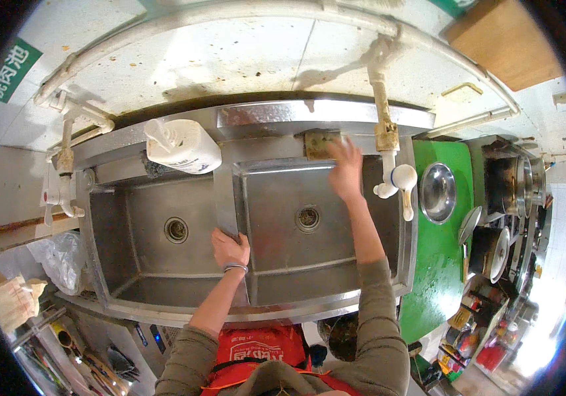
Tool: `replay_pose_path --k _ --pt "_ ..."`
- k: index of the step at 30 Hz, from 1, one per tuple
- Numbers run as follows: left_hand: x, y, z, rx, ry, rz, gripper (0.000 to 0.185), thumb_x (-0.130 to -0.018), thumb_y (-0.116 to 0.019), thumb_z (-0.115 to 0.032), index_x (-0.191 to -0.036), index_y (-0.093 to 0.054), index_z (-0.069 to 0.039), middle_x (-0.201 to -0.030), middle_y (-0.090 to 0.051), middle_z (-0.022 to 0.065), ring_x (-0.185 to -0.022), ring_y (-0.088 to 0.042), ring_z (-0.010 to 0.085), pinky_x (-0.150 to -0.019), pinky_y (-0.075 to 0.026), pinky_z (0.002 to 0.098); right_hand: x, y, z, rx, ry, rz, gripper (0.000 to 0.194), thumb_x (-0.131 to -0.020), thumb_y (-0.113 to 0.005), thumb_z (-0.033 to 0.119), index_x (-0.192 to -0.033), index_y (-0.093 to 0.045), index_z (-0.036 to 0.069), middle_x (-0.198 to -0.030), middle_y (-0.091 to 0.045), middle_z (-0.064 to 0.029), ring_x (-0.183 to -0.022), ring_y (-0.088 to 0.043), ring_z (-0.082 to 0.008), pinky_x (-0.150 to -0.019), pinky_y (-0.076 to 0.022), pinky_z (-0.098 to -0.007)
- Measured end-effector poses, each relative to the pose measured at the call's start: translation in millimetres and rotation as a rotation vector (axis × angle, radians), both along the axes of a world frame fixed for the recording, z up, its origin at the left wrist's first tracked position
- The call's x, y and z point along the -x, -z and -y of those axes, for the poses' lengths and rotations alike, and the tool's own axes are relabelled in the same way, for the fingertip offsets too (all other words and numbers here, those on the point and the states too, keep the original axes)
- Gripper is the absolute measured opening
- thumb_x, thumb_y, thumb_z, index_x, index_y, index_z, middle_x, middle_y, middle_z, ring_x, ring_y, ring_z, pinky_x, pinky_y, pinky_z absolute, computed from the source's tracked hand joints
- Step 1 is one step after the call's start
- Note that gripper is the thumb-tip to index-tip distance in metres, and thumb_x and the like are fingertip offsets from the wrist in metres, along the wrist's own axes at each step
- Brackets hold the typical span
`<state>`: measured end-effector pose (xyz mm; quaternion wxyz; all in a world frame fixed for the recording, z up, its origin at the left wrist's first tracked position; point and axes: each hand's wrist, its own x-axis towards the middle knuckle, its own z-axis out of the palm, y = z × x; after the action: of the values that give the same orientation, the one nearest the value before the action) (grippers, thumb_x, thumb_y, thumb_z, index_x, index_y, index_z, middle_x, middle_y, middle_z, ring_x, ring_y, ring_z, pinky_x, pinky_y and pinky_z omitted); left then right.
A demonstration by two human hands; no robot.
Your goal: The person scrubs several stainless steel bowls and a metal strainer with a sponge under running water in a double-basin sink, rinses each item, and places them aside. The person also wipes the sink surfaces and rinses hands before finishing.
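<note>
A stainless steel double sink [283,257] lies before me, with no water standing in either basin. My left hand [231,249] grips the sink divider [225,208], fingers over its left side and thumb over its right. At the back ledge, my right hand [346,168] is blurred, fingers spread beside a worn yellowish-brown sponge or scouring pad [316,145]. Its fingertips overlap the pad's right end; whether they touch it I cannot tell. Each basin has a round drain, the left drain [176,230] and the right drain [308,218].
A white pump bottle [184,147] stands behind the left basin, partly hiding a dark scourer [154,166]. Close to my right forearm hangs a white tap [396,180]. Rightward are a green board [436,267], a metal bowl [438,193] and several pots [503,185].
</note>
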<state>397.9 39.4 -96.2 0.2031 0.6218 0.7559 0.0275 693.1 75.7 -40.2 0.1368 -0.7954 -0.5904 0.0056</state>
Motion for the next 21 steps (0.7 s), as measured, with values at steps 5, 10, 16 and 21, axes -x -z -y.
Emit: replay_pose_path --k 5,10,16,21 --pt "3.9 6.9 2.9 -0.017 0.027 -0.006 0.052 -0.071 -0.056 -0.030 -0.106 -0.035 0.003 -0.097 -0.045 0.0160 -0.092 -0.048 0.0317 -0.071 -0.045 0.0422 25.6 -111.0 68.3 -1.213 -0.013 -1.026 0.034 -0.084 -0.042 0.016 -0.112 -0.046 -0.003 -0.118 -0.044 -0.0165 -0.109 -0.043 -0.0260 -0.092 -0.0344 -0.0394" --pt "2.9 7.1 1.8 0.044 -0.021 0.066 0.049 -0.070 -0.057 -0.029 -0.102 -0.035 0.002 -0.095 -0.045 0.0156 -0.091 -0.048 0.0314 -0.069 -0.046 0.0430 35.9 -129.5 50.1 -1.072 0.083 -0.621 0.048 -0.091 -0.027 0.033 -0.108 -0.047 -0.008 -0.115 -0.045 -0.0228 -0.103 -0.048 -0.0318 -0.089 -0.0388 -0.0417" --pt "0.7 3.6 2.2 -0.086 0.018 -0.006 0.049 -0.069 -0.058 -0.028 -0.102 -0.035 0.000 -0.094 -0.045 0.0154 -0.089 -0.049 0.0318 -0.067 -0.046 0.0418 -13.9 -127.7 49.9 -0.905 -0.091 -1.031 0.052 -0.091 -0.028 0.037 -0.102 -0.050 -0.009 -0.097 -0.056 -0.0228 -0.083 -0.058 -0.0340 -0.080 -0.0449 -0.0416" --pt "-0.3 0.2 0.8 -0.088 0.002 -0.001 0.049 -0.069 -0.058 -0.028 -0.102 -0.035 0.000 -0.093 -0.045 0.0152 -0.089 -0.049 0.0317 -0.066 -0.046 0.0416 -6.2 -86.6 54.8 -1.274 0.132 -1.615 0.046 -0.088 -0.034 0.038 -0.091 -0.055 -0.003 -0.092 -0.057 -0.0168 -0.088 -0.056 -0.0259 -0.080 -0.0437 -0.0355"
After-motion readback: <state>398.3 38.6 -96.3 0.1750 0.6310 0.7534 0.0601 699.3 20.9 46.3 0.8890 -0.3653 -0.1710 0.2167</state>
